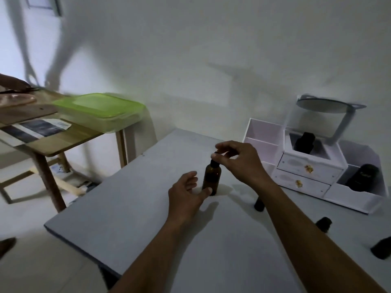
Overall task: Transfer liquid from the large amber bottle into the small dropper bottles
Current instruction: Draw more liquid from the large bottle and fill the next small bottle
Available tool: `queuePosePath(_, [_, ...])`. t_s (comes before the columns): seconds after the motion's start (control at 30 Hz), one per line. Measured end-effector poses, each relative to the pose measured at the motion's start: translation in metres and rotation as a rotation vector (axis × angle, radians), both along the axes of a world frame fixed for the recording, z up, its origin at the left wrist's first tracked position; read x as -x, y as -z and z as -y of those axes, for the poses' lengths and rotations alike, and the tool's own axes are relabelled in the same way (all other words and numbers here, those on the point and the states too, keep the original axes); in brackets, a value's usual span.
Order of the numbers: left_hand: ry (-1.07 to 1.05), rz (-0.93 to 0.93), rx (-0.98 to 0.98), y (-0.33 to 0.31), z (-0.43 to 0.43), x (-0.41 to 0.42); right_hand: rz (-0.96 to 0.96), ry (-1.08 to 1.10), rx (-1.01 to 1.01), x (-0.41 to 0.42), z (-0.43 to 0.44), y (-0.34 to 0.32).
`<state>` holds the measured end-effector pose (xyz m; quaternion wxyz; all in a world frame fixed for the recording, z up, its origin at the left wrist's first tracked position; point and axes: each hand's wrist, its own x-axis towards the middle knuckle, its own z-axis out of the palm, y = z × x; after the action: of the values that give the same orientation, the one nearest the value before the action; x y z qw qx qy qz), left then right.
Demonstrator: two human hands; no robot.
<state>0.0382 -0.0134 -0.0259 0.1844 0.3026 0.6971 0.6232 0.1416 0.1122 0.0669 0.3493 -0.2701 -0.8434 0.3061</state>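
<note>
The large amber bottle stands upright near the middle of the grey table. My right hand reaches over it from the right, fingertips pinched on its dark dropper cap. My left hand is just left of the bottle's base with fingers spread, the thumb touching or nearly touching the base. Small dark dropper bottles stand to the right: one partly hidden behind my right forearm, another, and one lying at the right edge.
A white drawer organiser with a round mirror stands at the back right, holding two dark bottles. To the left is a wooden side table bearing a green-lidded container. A pale wall rises behind.
</note>
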Motion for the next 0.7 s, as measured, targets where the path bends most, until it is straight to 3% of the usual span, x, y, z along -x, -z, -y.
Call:
queuePosePath(0.33, [0.144,-0.082,0.004,-0.003,-0.025,0.008,-0.02,0.018,0.069,0.011,-0.011,0.014])
queuePosePath(0.7, [0.145,-0.107,0.02,-0.001,-0.025,0.008,-0.078,0.055,0.075,0.015,-0.006,0.011])
